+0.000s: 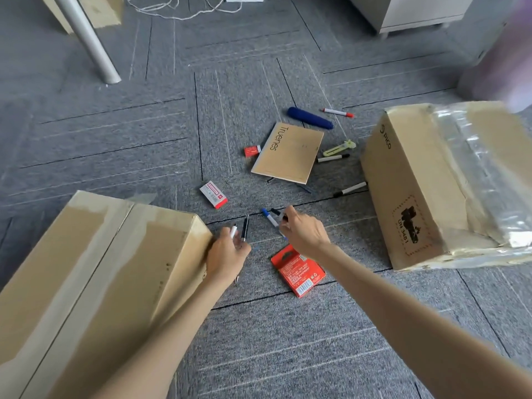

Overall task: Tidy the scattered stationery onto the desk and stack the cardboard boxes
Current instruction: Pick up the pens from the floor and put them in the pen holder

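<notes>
Stationery lies scattered on the grey carpet between two cardboard boxes, one at the left (95, 272) and one at the right (426, 191). My left hand (227, 257) grips two pens, a white one (233, 231) and a black one (245, 227). My right hand (305, 231) closes on markers, a blue-capped one (269, 218) and a black-capped one (277, 213). A red packet (298, 270) lies just below my right wrist. Farther off rest a brown notebook (288, 152), a red-white small box (213, 194), a red eraser (252, 150), a blue pouch (309, 118), a green cutter (339, 148) and several more markers.
A white desk leg (89, 41) stands at the upper left beside another cardboard box (103, 10). White cables (178, 7) trail across the floor at the top. A white cabinet (411, 10) sits at the upper right. A pale blurred object (498, 67) fills the right edge.
</notes>
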The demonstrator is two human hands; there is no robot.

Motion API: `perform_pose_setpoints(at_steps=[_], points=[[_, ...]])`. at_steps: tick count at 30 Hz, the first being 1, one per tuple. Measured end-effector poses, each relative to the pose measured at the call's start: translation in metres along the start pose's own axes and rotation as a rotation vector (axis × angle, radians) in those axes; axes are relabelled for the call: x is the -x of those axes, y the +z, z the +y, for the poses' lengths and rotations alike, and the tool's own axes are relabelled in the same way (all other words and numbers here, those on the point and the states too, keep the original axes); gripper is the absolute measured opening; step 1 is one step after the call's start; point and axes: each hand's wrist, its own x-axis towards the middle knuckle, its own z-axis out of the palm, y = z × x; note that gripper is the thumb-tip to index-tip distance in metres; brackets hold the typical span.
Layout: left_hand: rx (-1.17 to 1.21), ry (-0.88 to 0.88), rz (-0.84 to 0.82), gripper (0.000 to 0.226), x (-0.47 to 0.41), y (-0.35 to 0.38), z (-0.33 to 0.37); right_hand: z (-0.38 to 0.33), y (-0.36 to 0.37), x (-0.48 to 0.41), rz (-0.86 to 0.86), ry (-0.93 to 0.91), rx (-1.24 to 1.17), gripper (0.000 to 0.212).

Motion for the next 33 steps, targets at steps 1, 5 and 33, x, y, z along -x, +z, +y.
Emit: perform_pose_setpoints(at_steps=[1, 5, 33], points=[[-0.001, 0.023, 0.002, 0.026, -0.002, -0.001, -0.001, -0.001, 0.002, -0.003, 0.001, 0.013, 0.005, 0.029], [0.0, 0.127, -0.012, 0.022, -0.01, 0.0, -0.006, -0.007, 0.017, -0.011, 0.008, 0.049, 0.018, 0.036], [-0.151, 0.345, -0.223, 0.013, -0.074, -0.076, 0.173, 0.041, -0.168, -0.004, 0.03, 0.225, -0.067, 0.014]])
